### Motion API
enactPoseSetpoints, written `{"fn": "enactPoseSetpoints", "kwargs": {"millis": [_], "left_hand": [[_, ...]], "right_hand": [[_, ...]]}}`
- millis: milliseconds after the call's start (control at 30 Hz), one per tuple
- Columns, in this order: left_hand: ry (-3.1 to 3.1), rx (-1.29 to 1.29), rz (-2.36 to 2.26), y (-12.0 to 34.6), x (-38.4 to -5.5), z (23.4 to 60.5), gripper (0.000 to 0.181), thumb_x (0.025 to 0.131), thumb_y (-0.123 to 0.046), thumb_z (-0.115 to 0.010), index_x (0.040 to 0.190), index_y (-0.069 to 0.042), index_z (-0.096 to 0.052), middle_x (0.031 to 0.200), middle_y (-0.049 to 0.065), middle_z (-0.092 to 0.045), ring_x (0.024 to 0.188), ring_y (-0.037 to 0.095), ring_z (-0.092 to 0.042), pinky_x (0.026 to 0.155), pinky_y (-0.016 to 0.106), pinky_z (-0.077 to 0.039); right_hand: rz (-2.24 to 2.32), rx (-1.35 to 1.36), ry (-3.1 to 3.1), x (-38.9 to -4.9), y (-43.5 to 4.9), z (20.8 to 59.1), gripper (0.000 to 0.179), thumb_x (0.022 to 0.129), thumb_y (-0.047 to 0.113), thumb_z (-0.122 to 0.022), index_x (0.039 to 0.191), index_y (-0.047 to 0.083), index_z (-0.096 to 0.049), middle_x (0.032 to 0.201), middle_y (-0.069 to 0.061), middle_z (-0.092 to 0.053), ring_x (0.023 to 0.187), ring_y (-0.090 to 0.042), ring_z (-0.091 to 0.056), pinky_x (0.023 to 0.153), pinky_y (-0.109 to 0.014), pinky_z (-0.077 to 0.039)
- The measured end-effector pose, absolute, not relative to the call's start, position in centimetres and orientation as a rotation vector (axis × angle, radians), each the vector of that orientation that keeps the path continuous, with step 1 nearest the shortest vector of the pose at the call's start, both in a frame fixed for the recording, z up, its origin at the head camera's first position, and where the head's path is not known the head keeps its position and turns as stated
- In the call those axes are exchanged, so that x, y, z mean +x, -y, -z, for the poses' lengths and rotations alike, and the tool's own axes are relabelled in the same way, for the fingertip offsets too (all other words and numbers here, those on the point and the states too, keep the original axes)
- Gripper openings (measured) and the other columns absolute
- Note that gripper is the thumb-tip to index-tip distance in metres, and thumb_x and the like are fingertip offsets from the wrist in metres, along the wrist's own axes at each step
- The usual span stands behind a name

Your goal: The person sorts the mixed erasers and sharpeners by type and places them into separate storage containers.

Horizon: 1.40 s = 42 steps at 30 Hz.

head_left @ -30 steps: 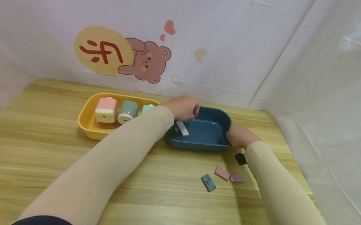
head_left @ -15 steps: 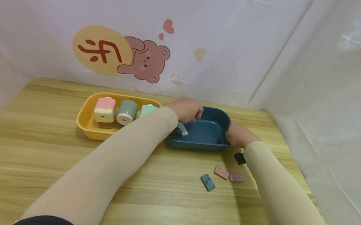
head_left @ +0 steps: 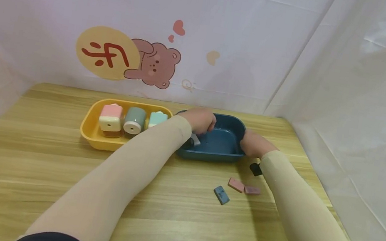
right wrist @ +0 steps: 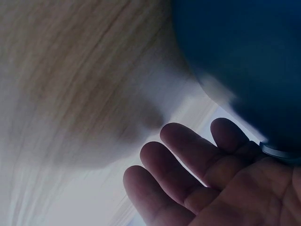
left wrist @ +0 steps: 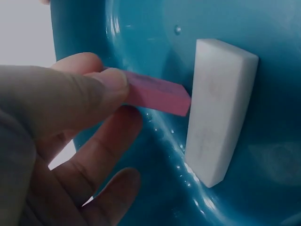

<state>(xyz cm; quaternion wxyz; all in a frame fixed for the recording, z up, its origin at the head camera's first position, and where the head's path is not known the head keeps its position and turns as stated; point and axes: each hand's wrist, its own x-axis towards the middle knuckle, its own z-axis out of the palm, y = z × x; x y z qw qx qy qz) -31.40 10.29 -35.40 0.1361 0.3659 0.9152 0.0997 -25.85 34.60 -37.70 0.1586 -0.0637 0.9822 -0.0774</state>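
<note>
Inside the blue bin [head_left: 223,142], my left hand [head_left: 198,120] pinches a pink eraser [left wrist: 160,96] between thumb and fingers. Its free end meets or nearly meets the edge of a white eraser [left wrist: 218,108] on the bin's floor. The other left fingers curl loosely below, as the left wrist view shows. At the right end of the bin, my right hand [head_left: 256,144] holds the rim; the thumb is hidden. Seen from the right wrist, that hand's fingers [right wrist: 164,165] hang slightly bent outside the bin wall.
Two pink erasers [head_left: 236,185] and a grey-blue eraser [head_left: 221,195] lie on the wooden table before the bin. A yellow bin [head_left: 98,143] at left holds several two-tone objects with small holes, resembling pencil sharpeners. White cloth [head_left: 264,56] hangs behind and at right.
My left hand has shifted slightly right and lower in the blue bin, covering more of the white eraser in the head view. My right hand stays at the rim.
</note>
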Motion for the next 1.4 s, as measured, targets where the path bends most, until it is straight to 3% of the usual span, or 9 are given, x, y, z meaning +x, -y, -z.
{"fn": "enactPoseSetpoints", "kwargs": {"millis": [433,733,1067,1400], "left_hand": [[-2.572,1.063,-0.321,-10.1,-30.8,35.0,0.022,0.100,-0.009,-0.065,0.116,-0.016,-0.078,0.106,-0.001,-0.073,0.095,0.018,-0.066,0.092,0.035,-0.055],[-2.561,1.049,-0.307,-10.1,-30.9,35.0,0.024,0.102,-0.012,-0.063,0.117,-0.021,-0.079,0.120,-0.004,-0.074,0.110,0.016,-0.063,0.104,0.039,-0.053],[-2.554,1.026,-0.329,-10.5,-31.8,35.1,0.029,0.103,-0.015,-0.062,0.128,-0.021,-0.075,0.129,-0.002,-0.071,0.117,0.017,-0.063,0.109,0.041,-0.051],[-2.547,1.126,-0.461,-10.4,-31.4,33.6,0.032,0.105,-0.025,-0.064,0.136,-0.017,-0.068,0.134,0.001,-0.068,0.124,0.019,-0.062,0.111,0.040,-0.049]], "right_hand": [[0.233,-0.215,-2.797,-25.8,-34.4,37.2,0.037,0.100,0.009,-0.036,0.123,-0.017,-0.047,0.096,-0.019,-0.055,0.088,-0.033,-0.061,0.084,-0.046,-0.053],[0.209,-0.226,-2.792,-25.9,-34.3,37.1,0.037,0.101,0.008,-0.036,0.124,-0.018,-0.046,0.096,-0.018,-0.055,0.086,-0.032,-0.061,0.083,-0.045,-0.053],[0.213,-0.179,-2.775,-25.9,-34.3,36.9,0.046,0.102,0.010,-0.034,0.134,-0.022,-0.040,0.108,-0.025,-0.057,0.095,-0.035,-0.061,0.091,-0.049,-0.051],[0.224,-0.158,-2.756,-26.1,-34.3,36.8,0.048,0.103,0.011,-0.035,0.135,-0.024,-0.038,0.114,-0.030,-0.058,0.096,-0.036,-0.061,0.094,-0.050,-0.051]]}}
